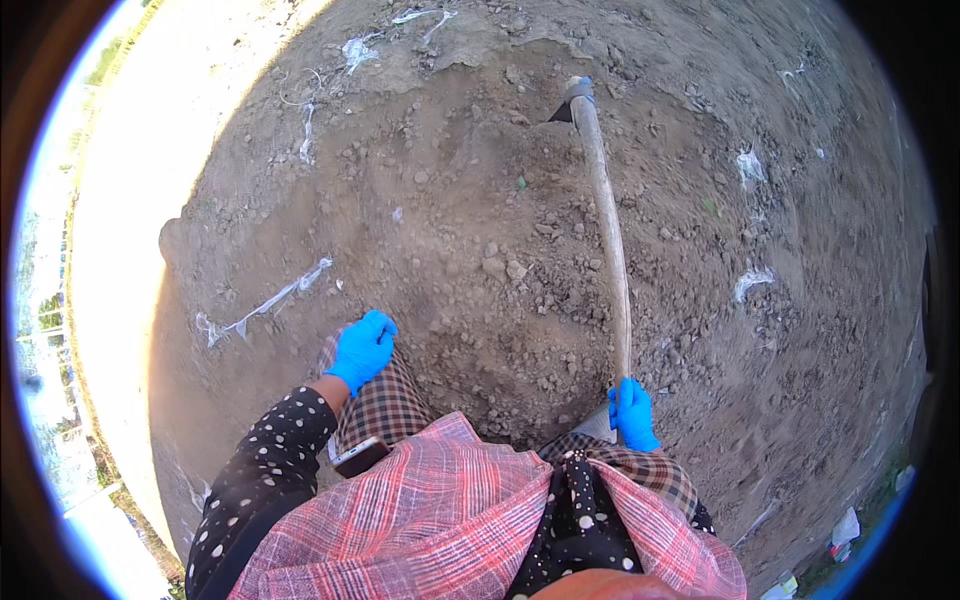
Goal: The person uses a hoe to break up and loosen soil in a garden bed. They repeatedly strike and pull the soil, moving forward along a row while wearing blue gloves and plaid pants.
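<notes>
My right hand (634,415), in a blue glove, grips the lower end of a hoe's long wooden handle (609,217). The handle runs up and slightly left over the soil, away from me. At its far end the dark metal hoe blade (561,113) rests partly in loose earth, its edge hidden. Over my left knee lies my left hand (363,352), also in a blue glove, with its fingers curled; whether anything small is inside them cannot be seen. Below that hand a smartphone (360,457) lies at my lap against the checked cloth.
Crumbly soil with clods (502,268) lies before me. A twisted plastic strip (277,298) lies to the left, and plastic scraps (752,283) are scattered on the right. Litter (845,527) sits at the lower right. Bright sunlit ground curves along the left.
</notes>
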Available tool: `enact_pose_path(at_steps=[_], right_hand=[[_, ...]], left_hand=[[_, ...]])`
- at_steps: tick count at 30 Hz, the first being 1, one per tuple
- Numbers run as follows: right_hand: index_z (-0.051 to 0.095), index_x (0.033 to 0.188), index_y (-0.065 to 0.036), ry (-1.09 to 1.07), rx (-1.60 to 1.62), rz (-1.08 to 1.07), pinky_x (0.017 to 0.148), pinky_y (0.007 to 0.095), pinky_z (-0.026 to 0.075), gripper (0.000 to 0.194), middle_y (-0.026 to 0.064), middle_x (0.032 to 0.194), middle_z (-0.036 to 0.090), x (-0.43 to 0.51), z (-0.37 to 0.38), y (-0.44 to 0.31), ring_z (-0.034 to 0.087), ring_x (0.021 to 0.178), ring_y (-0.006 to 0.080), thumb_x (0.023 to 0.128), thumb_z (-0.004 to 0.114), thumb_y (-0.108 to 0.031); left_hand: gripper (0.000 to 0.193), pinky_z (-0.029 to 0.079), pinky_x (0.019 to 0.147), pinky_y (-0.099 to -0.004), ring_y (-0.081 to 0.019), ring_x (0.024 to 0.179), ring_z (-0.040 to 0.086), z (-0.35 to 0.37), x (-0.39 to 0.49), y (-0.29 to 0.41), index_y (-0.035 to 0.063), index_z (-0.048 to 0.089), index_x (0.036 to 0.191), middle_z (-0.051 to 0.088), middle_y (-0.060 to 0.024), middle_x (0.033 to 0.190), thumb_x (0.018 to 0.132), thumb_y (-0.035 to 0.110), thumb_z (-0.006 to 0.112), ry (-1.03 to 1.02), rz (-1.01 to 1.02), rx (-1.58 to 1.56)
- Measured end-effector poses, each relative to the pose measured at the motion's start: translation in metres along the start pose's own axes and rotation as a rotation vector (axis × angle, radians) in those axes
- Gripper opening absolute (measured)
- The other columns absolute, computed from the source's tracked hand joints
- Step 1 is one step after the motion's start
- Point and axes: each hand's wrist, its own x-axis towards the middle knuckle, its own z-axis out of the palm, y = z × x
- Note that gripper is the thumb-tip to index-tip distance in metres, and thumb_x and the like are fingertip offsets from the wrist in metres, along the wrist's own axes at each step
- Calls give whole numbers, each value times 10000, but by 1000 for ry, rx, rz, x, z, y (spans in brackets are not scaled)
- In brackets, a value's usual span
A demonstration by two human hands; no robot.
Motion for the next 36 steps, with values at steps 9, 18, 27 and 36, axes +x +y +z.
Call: enact_pose_path(at_steps=[9, 18, 27, 36], right_hand=[[535, 821, -45, 30, -32, -396, 373, 232, 350, 353, 7, 561, 487, 8, -18, -161, 425, 419, 67, 956, 429, -353], [510, 815, -36, -178, -202, -323, 369, 281, 381, 431, 33, 593, 487, 86, 61, -232, 442, 423, 119, 918, 462, -452], [520, 791, -58, 26, -431, -301, 357, 253, 364, 347, 12, 587, 490, 39, 20, -36, 441, 420, 94, 927, 487, -375], [538, 808, -44, -60, -119, -349, 380, 228, 364, 329, 12, 567, 493, -4, 3, -155, 446, 448, 74, 952, 445, -325]], left_hand=[[68, 480, 651, -399, -334, 749, 598, 3, 1, 0, 107, 574, 853, 590, -132, 850, 799, 107, 533, 6, 44, 16], [75, 477, 649, -401, -334, 752, 598, -3, -1, 8, 106, 580, 863, 592, -138, 855, 802, 115, 537, -15, -58, -21], [63, 477, 647, -399, -331, 755, 596, 0, 0, 1, 111, 576, 845, 591, -133, 844, 803, 108, 530, 24, -2, -15], [64, 478, 648, -406, -340, 754, 592, 0, 0, 1, 111, 571, 839, 588, -134, 839, 798, 108, 523, 8, 40, -30]])
